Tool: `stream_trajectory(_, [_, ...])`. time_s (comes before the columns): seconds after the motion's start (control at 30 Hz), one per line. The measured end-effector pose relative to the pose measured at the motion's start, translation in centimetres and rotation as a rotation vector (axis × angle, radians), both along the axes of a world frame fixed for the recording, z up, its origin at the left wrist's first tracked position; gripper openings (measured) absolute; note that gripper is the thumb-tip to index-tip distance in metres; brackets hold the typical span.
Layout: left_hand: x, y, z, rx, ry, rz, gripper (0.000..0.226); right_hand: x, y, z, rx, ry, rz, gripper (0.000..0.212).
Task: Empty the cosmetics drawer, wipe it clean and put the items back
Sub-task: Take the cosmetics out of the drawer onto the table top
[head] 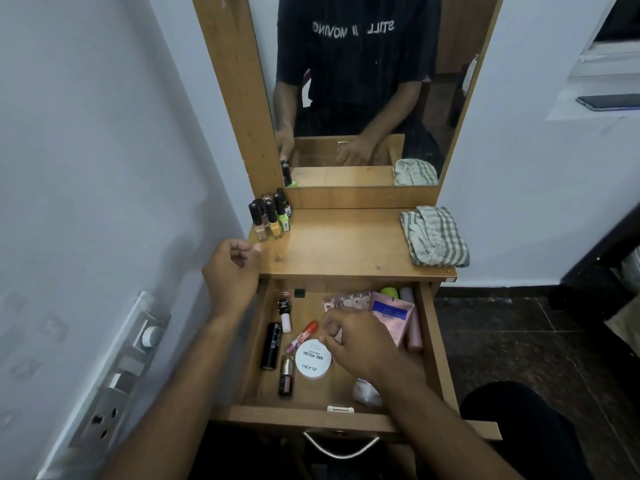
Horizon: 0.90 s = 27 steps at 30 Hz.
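Lower centre, in the drawer (437, 344): white round tub (312, 359) reads "zudio NAIL POLISH". Right hand (356, 341) fingertips curl beside it, grasp indeterminate; left hand (231, 271) loosely curled, grasping nothing.

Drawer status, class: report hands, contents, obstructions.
Left hand loosely curled, empty, beside bottles. Right hand in drawer, reaching over round tin. Nothing blocking.

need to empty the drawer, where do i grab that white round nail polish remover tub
Take the white round tub by its rim, from straight above, thumb and fingers on opposite sides. It lies flat on the drawer floor, lid up, wide and low. A small gold-capped bottle sits against its left edge, so set the grip front to back.
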<state>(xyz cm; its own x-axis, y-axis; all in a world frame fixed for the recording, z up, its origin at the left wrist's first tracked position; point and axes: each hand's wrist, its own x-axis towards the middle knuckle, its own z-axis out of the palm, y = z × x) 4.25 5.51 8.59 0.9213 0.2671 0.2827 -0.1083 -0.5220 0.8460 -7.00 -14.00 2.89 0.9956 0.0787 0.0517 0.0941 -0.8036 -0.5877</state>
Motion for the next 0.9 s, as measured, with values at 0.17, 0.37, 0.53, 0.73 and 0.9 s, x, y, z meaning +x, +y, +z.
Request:
stream_trajectory(0.17, [-4.8,-0.1,-2.7,0.036,0.121,-0.135,0.006,0.0,0.7,-0.1,-0.083,0.099,-0.008,0.028])
stream_trajectory(0.37, [-5.6,-1.4,-5.8,0.311,0.265,-0.430,0.014,0.5,0.1,-0.2,-0.181,0.042,-0.124,0.018])
stream_trajectory(0.53, [-4.6,-4.8,-5.5,0.358,0.413,-0.447,0.017,1.3,-1.3,-0.5,-0.278,0.004,-0.206,0.018])
stream_trajectory(0.73, [-3.7,-8.6,-5.2,0.515,0.606,-0.435,0.029,0.9,-1.3,-1.3,-0.248,0.075,-0.239,0.018])
stream_trajectory(0.9, [-4.3,-9.5,-5.1,0.439,0.614,-0.364,0.024,1.5,-0.5,-2.3,-0.336,0.100,-0.262,0.026])
